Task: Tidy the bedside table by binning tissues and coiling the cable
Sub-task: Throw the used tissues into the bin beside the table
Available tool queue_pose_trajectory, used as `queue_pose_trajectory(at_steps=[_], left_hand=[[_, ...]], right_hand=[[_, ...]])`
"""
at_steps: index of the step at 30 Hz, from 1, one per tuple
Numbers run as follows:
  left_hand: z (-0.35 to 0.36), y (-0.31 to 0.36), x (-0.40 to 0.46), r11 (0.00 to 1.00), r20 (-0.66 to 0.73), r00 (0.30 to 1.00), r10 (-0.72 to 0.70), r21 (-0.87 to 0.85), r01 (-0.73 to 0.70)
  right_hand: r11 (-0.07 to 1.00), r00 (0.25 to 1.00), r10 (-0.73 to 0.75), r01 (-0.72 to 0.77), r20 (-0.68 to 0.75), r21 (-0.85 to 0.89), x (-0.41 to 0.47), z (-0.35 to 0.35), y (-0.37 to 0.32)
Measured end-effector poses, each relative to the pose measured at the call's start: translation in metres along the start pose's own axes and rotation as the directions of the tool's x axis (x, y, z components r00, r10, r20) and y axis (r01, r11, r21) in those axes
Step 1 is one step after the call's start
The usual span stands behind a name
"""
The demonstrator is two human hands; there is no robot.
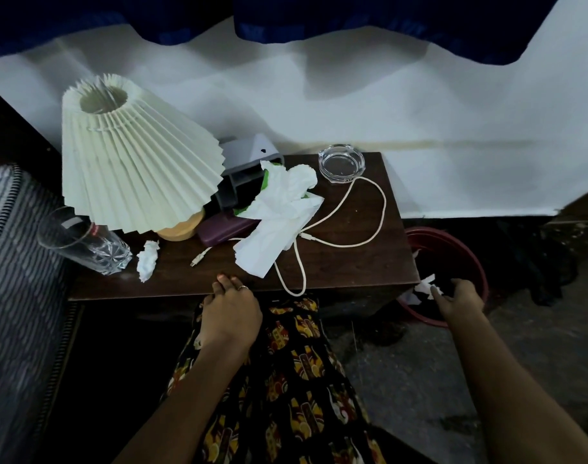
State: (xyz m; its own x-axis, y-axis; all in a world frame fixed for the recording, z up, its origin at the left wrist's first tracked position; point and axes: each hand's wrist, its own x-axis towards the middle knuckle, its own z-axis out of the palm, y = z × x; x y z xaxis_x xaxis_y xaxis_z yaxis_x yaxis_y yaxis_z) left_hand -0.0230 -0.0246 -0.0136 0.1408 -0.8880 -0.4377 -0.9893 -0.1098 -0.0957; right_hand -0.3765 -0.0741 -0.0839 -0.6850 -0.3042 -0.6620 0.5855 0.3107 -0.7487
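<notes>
Setting: dark wooden bedside table [352,262] against a pale wall, blue curtain hem above; all places below are given relative to this table.
Right hand: right hand [461,298] reaches off the table's right end, over the red bin [466,249] on the floor. Fingers loosely spread around a crumpled tissue [428,287] at the fingertips; cannot tell whether it is pinched or already let go. Judged step: dropping it into the bin.
Left hand: left hand [230,311] rests at the table's front edge, fingers curled over the lip, holding nothing. Probably a brace while the body leans right.
Bin contents: dark inside; white scraps show near the rim closest to the table. Nothing more can be made out.
Tissues left: large rumpled tissue heap [279,209] mid-table, draped over the cable; small tissue wad [148,259] toward the table's front left, beside the drinking glass [85,244].
Cable: white cable [369,209] uncoiled, looping across the right half, one bend hanging past the front edge, one plug lying free near the front centre.
Other containers: glass ashtray [342,161] at the back right looks empty; the drinking glass also looks empty and overhangs the left end.
Lamp: pleated lamp [131,162] tilted, back left.
Progress: early; binning under way, coiling not begun.
</notes>
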Motion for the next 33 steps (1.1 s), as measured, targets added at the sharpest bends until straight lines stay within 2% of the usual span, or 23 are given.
queue_pose_trajectory(at_steps=[1, 2, 4, 7, 10, 13, 16, 17, 19, 20, 21, 23, 25, 27, 30, 33], left_hand=[[0.0, 0.0, 0.0, 1.0, -0.001, 1.0, 0.002, 0.003, -0.002], [-0.001, -0.001, 0.0, 1.0, -0.002, 1.0, 0.003, 0.007, -0.003], [-0.001, -0.002, 0.001, 1.0, -0.001, 1.0, 0.006, 0.018, -0.006], [-0.001, -0.004, 0.001, 1.0, 0.001, 1.0, 0.023, 0.003, -0.023], [-0.001, -0.006, 0.001, 0.999, 0.012, 0.999, 0.038, -0.022, -0.038], [-0.001, -0.008, 0.002, 0.998, 0.033, 0.998, 0.045, -0.048, -0.043], [-0.001, -0.011, 0.004, 0.995, 0.029, 0.998, 0.051, -0.089, -0.049], [0.0, -0.011, 0.004, 0.994, 0.03, 0.998, 0.055, -0.099, -0.052], [0.001, -0.013, 0.005, 0.992, 0.036, 0.997, 0.063, -0.111, -0.058], [0.001, -0.013, 0.005, 0.992, 0.039, 0.997, 0.065, -0.11, -0.061], [0.0, -0.014, 0.005, 0.993, 0.04, 0.997, 0.067, -0.104, -0.063], [0.001, -0.015, 0.005, 0.993, 0.044, 0.996, 0.072, -0.101, -0.068], [0.001, -0.016, 0.005, 0.992, 0.047, 0.996, 0.079, -0.101, -0.074], [0.001, -0.016, 0.004, 0.992, 0.05, 0.995, 0.082, -0.102, -0.077], [0.0, -0.016, 0.002, 0.991, 0.048, 0.995, 0.084, -0.106, -0.079], [0.0, -0.016, 0.002, 0.991, 0.049, 0.994, 0.094, -0.104, -0.088]], right_hand=[[0.997, 0.999, 0.051, -0.05, -0.019, 0.057, 0.002, 0.003, -0.001], [0.996, 0.997, 0.074, -0.072, -0.028, 0.044, 0.0, 0.008, -0.005], [0.997, 0.999, 0.043, -0.044, -0.022, -0.062, -0.006, 0.012, -0.009], [0.993, 0.998, 0.009, -0.002, 0.055, -0.121, -0.019, 0.016, -0.014], [0.971, 0.986, -0.103, 0.129, 0.135, -0.203, -0.035, 0.033, -0.029], [0.878, 0.917, -0.316, 0.38, 0.245, -0.29, -0.063, 0.058, -0.041], [0.673, 0.748, -0.507, 0.654, 0.428, -0.346, -0.1, 0.089, -0.043], [0.571, 0.666, -0.56, 0.741, 0.493, -0.352, -0.119, 0.1, -0.041], [0.326, 0.431, -0.627, 0.902, 0.649, -0.285, -0.15, 0.121, -0.03], [0.187, 0.3, -0.607, 0.954, 0.735, -0.235, -0.16, 0.13, -0.022], [0.058, 0.202, -0.537, 0.978, 0.819, -0.203, -0.17, 0.139, -0.013], [-0.165, 0.109, -0.317, 0.972, 0.942, -0.168, -0.19, 0.151, 0.005], [-0.363, 0.101, -0.125, 0.921, 0.987, -0.14, -0.209, 0.162, 0.021], [-0.482, 0.151, -0.022, 0.864, 0.988, -0.143, -0.221, 0.171, 0.035], [-0.57, 0.233, -0.013, 0.797, 0.972, -0.199, -0.229, 0.183, 0.05], [-0.628, 0.238, -0.055, 0.747, 0.97, -0.219, -0.232, 0.187, 0.055]])
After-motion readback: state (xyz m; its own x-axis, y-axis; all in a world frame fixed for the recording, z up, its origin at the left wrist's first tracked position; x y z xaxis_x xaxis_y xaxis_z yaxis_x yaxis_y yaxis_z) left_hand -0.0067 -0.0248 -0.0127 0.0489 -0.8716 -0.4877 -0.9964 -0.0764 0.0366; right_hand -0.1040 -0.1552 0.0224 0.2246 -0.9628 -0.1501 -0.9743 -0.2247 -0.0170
